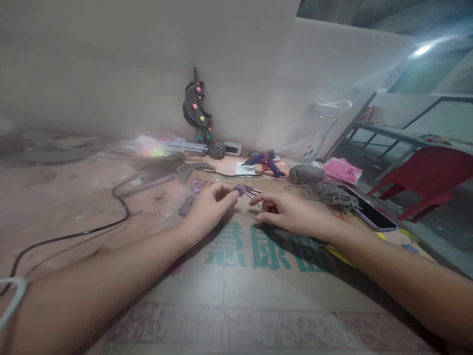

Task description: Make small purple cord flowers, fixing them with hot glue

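Note:
Between the thumb and forefinger of my left hand (212, 207) is a small round purple piece (240, 190), too blurred to name its kind. My right hand (284, 209) hovers just to its right, fingers loosely curved and thumb apart, with nothing visible in its grip. A thin dark metal tool (252, 190), perhaps scissors, shows behind the right fingertips. Beside my left wrist lies a clump of greyish-purple yarn (185, 205), with small pink-purple bits (196, 185) beyond it. Under both hands is a cardboard sheet (229, 291) with green printed characters.
A blue glue gun (264, 160) rests at the back on a white pad (246, 168). Grey yarn (325, 190), a phone (369, 212) and a pink bag (343, 170) are at right. A black cord (84, 230) crosses the left. A clear jug (314, 133) stands behind.

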Demonstrator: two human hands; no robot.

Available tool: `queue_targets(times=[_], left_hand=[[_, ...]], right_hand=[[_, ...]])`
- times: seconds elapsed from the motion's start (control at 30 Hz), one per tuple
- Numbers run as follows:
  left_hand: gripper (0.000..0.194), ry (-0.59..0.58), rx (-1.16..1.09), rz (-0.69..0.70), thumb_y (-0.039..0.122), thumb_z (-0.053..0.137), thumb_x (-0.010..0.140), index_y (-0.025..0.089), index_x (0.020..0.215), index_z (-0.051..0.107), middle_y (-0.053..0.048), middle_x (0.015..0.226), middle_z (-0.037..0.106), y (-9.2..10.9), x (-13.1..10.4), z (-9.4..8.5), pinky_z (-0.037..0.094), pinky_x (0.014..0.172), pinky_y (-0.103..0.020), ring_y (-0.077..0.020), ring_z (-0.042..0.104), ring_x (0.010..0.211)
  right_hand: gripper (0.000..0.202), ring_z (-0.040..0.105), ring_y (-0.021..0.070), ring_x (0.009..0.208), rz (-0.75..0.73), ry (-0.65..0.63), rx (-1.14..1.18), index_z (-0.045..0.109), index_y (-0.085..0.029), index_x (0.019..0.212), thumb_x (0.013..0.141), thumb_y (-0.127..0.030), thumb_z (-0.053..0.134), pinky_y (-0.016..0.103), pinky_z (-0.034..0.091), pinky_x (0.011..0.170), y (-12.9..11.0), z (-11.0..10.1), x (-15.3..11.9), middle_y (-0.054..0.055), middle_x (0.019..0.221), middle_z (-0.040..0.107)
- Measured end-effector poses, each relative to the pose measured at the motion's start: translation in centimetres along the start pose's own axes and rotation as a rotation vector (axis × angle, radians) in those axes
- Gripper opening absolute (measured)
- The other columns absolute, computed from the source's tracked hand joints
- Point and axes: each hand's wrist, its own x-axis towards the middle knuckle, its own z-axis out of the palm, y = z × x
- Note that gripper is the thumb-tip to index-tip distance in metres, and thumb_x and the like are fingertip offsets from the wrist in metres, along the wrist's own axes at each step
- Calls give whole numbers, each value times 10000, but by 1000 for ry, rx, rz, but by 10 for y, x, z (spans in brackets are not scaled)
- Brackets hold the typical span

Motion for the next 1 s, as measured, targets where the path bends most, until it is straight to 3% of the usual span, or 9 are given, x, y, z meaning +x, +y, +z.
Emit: queue_targets(times=[0.17,0.23,0.3,0.47,0.53,0.63,0.73,0.87,1.0], left_hand=[[244,28,-23,-13,409,590,838,165,835,595,-19,780,641,-6,3,-1,433,705,-276,-156,585,741],[244,26,-12,-4,411,587,841,167,834,599,-21,797,650,-6,2,-1,433,701,-273,-155,585,744],[237,6,6,8,406,584,843,170,839,608,-22,816,662,-6,1,-1,435,697,-272,-155,590,741],[221,-29,63,33,394,585,845,175,828,612,-15,820,668,1,-4,1,432,707,-275,-158,594,738],[218,-32,72,42,388,580,848,174,818,608,-15,817,663,3,-4,1,430,712,-279,-161,590,744],[210,-30,85,51,380,580,845,174,818,612,-16,817,663,4,-4,1,429,710,-279,-164,589,751],[205,-29,91,52,377,581,842,177,820,618,-18,821,668,3,-3,1,429,699,-277,-167,594,755],[227,-59,89,54,392,572,844,174,788,605,-29,808,667,1,-3,2,431,682,-278,-170,594,745],[219,-91,119,63,395,581,833,181,800,613,-23,804,666,-2,-2,3,428,664,-273,-162,582,717]], right_hand=[[399,550,118,522,106,-262,-68,623,-212,1223,842,-331,615,223,382,479,12,-30,-3,-7,696,637],[419,551,105,493,126,-264,-18,606,-218,1240,843,-353,616,221,397,448,19,-40,-2,14,794,676],[380,557,94,490,127,-169,56,601,-216,1182,838,-375,628,217,416,434,23,-43,-1,29,882,690],[328,551,61,462,118,131,535,413,-215,864,812,-421,663,244,478,429,11,-19,5,63,1085,671],[382,558,57,475,88,102,703,352,-225,823,793,-413,683,249,486,433,4,-4,6,64,1133,649],[381,537,69,480,85,34,754,371,-228,875,777,-403,695,230,461,452,2,12,6,-11,853,653],[284,501,89,496,25,138,523,461,-214,968,813,-357,651,222,417,482,9,15,6,-71,632,547],[121,572,140,686,-217,431,-49,624,-198,963,891,-285,582,277,449,644,18,12,5,24,788,652],[206,568,171,758,-499,515,-371,670,-194,890,957,-265,489,302,440,708,19,13,1,60,794,661]])
